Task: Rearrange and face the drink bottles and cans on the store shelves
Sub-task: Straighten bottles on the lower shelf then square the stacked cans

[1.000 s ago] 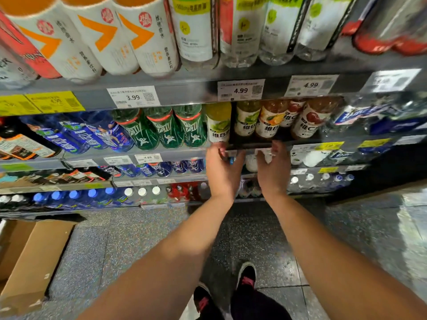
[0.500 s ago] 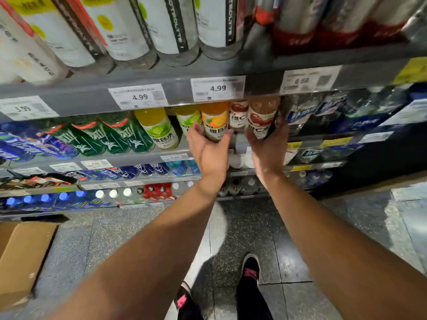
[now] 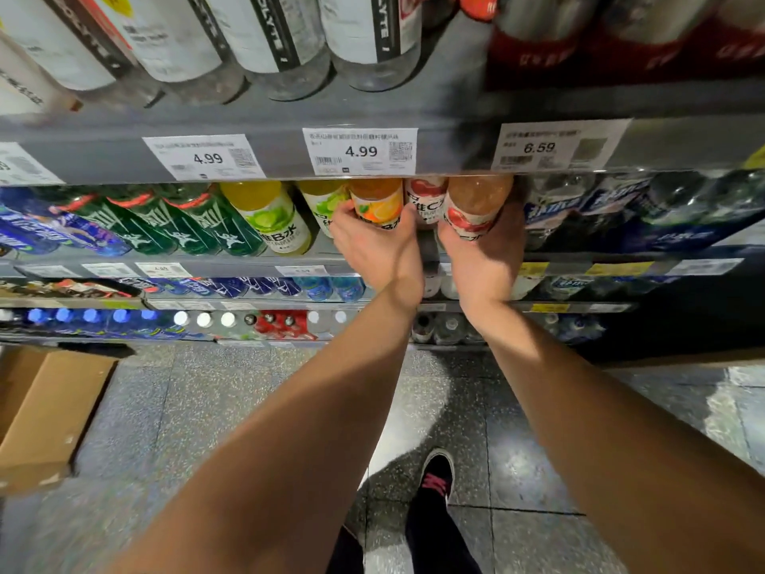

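Note:
My left hand (image 3: 374, 246) grips the base of an orange-label vitamin drink bottle (image 3: 377, 200) on the middle shelf. My right hand (image 3: 482, 252) wraps around a peach-coloured bottle with a red fruit label (image 3: 476, 205) just to its right. Between the two stands another red-label bottle (image 3: 426, 198), set further back. Left of my hands are a lime-label bottle (image 3: 325, 200) and a yellow-green bottle (image 3: 269, 215). Both gripped bottles stand at the shelf's front edge, their tops hidden under the shelf above.
Green bottles (image 3: 198, 223) and blue bottles (image 3: 62, 234) fill the shelf to the left; blue-labelled water bottles (image 3: 621, 209) sit to the right. White electrolyte bottles (image 3: 269, 39) stand on the shelf above, over price tags (image 3: 360, 151). A cardboard box (image 3: 45, 412) lies on the floor left.
Both hands rose from the lower shelf edge to the vitamin drink row and closed round two bottles. The view shifted rightward along the shelves.

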A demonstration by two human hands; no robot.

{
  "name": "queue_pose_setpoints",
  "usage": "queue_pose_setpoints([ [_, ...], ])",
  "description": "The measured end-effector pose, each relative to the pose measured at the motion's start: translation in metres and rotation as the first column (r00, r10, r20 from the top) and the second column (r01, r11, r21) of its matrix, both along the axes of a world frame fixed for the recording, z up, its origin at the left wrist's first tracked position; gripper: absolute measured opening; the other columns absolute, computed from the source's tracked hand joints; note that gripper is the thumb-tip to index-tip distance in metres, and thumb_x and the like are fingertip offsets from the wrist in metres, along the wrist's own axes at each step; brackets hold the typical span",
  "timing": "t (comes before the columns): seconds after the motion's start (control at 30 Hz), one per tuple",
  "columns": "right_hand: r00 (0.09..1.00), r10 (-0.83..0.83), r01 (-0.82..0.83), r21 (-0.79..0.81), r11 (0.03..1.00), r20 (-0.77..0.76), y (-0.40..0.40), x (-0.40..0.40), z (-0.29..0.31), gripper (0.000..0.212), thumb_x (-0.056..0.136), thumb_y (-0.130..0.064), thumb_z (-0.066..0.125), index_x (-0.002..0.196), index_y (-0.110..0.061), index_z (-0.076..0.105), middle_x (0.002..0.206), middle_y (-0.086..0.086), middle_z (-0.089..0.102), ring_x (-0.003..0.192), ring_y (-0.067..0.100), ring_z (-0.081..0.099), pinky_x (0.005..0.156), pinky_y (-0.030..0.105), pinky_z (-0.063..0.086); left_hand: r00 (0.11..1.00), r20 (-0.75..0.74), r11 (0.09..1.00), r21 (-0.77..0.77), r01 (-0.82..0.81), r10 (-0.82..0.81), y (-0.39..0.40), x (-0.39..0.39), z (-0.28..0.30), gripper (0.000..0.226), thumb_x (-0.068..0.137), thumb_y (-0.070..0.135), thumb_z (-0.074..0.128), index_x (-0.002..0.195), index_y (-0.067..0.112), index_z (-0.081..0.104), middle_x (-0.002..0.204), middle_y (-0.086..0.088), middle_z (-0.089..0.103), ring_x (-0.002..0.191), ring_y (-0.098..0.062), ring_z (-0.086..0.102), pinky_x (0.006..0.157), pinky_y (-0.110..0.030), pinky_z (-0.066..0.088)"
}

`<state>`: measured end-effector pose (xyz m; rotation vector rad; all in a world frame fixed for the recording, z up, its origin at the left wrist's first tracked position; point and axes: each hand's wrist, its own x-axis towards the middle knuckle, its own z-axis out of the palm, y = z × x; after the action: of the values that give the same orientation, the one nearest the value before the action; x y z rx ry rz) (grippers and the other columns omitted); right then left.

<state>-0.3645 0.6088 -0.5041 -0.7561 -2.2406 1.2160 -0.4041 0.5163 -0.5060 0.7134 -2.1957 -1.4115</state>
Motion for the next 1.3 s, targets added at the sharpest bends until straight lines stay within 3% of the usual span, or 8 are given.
queue_pose_setpoints([
  [0.17, 0.989, -0.138, 0.145, 0.135, 0.980, -0.061, 0.000, 0.004, -0.005, 0.081, 0.065, -0.047, 0.082, 0.121, 0.006, 0.059, 0.108, 0.019, 0.068, 0.096, 0.030, 0.069, 0.088, 0.020, 0.046, 0.998, -0.021, 0.999, 0.003, -0.053, 0.053, 0.009, 0.000, 0.004, 0.071, 0.058, 0.024, 0.093, 0.113, 0.001, 0.055, 0.111, -0.015, 0.059, 0.109, -0.034, 0.055, 0.094, -0.029, 0.035],
  [0.23, 0.995, -0.087, 0.089, 0.032, 0.996, -0.054, 0.004, 0.004, -0.005, 0.085, 0.066, -0.051, 0.081, 0.127, 0.002, 0.056, 0.116, 0.016, 0.067, 0.104, 0.028, 0.068, 0.096, 0.027, 0.051, 0.997, -0.007, 0.997, 0.000, -0.073, 0.073, 0.010, 0.000, 0.003, 0.073, 0.058, 0.023, 0.094, 0.115, 0.002, 0.054, 0.114, -0.013, 0.058, 0.112, -0.033, 0.054, 0.098, -0.033, 0.037],
  [0.33, 0.995, -0.069, 0.063, -0.076, 0.995, -0.078, 0.008, 0.008, -0.004, 0.084, 0.065, -0.053, 0.081, 0.128, -0.004, 0.055, 0.116, 0.011, 0.067, 0.105, 0.023, 0.068, 0.091, 0.038, 0.055, 0.995, 0.009, 0.995, -0.001, -0.095, 0.095, 0.014, -0.001, 0.005, 0.072, 0.058, 0.022, 0.092, 0.116, 0.004, 0.053, 0.116, -0.010, 0.057, 0.113, -0.033, 0.054, 0.098, -0.040, 0.041],
  [0.57, 0.991, -0.082, 0.070, -0.110, 0.991, -0.107, 0.009, 0.015, -0.002, 0.077, 0.063, -0.043, 0.086, 0.120, 0.000, 0.057, 0.107, 0.010, 0.068, 0.095, 0.020, 0.067, 0.086, 0.022, 0.052, 0.997, 0.031, 0.997, -0.004, -0.073, 0.073, 0.016, -0.003, 0.012, 0.059, 0.057, 0.016, 0.082, 0.104, 0.004, 0.049, 0.109, -0.012, 0.053, 0.103, -0.035, 0.050, 0.093, -0.041, 0.042],
  [0.7, 0.994, -0.044, 0.030, -0.141, 0.990, -0.100, 0.010, 0.015, 0.000, 0.079, 0.063, -0.046, 0.084, 0.122, -0.003, 0.056, 0.109, 0.009, 0.068, 0.097, 0.020, 0.067, 0.088, 0.030, 0.054, 0.997, 0.057, 0.998, 0.024, -0.056, 0.054, 0.018, 0.001, 0.013, 0.055, 0.060, 0.019, 0.079, 0.103, 0.010, 0.045, 0.107, -0.008, 0.054, 0.101, -0.033, 0.052, 0.085, -0.042, 0.045],
  [0.87, 0.991, -0.010, -0.008, -0.134, 0.991, -0.133, 0.009, 0.023, 0.002, 0.081, 0.062, -0.053, 0.079, 0.118, 0.002, 0.057, 0.108, 0.013, 0.068, 0.098, 0.020, 0.065, 0.089, 0.007, 0.042, 0.993, 0.118, 0.995, 0.093, 0.020, -0.031, 0.014, 0.001, 0.019, 0.058, 0.062, 0.018, 0.078, 0.104, 0.023, 0.039, 0.107, -0.003, 0.062, 0.100, -0.029, 0.060, 0.081, -0.039, 0.050],
  [1.13, 0.997, 0.025, -0.035, -0.148, 0.988, -0.067, -0.009, 0.035, -0.008, 0.079, 0.064, -0.061, 0.076, 0.113, -0.001, 0.063, 0.109, 0.011, 0.071, 0.104, 0.024, 0.068, 0.096, 0.029, 0.051, 0.993, 0.047, 0.981, 0.164, 0.100, -0.109, -0.019, 0.028, 0.016, 0.073, 0.058, 0.025, 0.087, 0.122, 0.022, 0.053, 0.116, 0.001, 0.066, 0.105, -0.020, 0.064, 0.094, -0.034, 0.052],
  [1.3, 0.997, 0.063, -0.068, -0.135, 0.989, -0.040, -0.040, 0.032, 0.000, 0.074, 0.065, -0.034, 0.091, 0.118, 0.007, 0.060, 0.106, 0.004, 0.068, 0.096, 0.009, 0.062, 0.082, -0.007, 0.033, 0.991, -0.045, 0.948, 0.288, 0.133, -0.126, -0.048, 0.033, 0.023, 0.072, 0.055, 0.020, 0.088, 0.118, 0.024, 0.054, 0.111, -0.003, 0.068, 0.103, -0.022, 0.067, 0.093, -0.042, 0.055],
])
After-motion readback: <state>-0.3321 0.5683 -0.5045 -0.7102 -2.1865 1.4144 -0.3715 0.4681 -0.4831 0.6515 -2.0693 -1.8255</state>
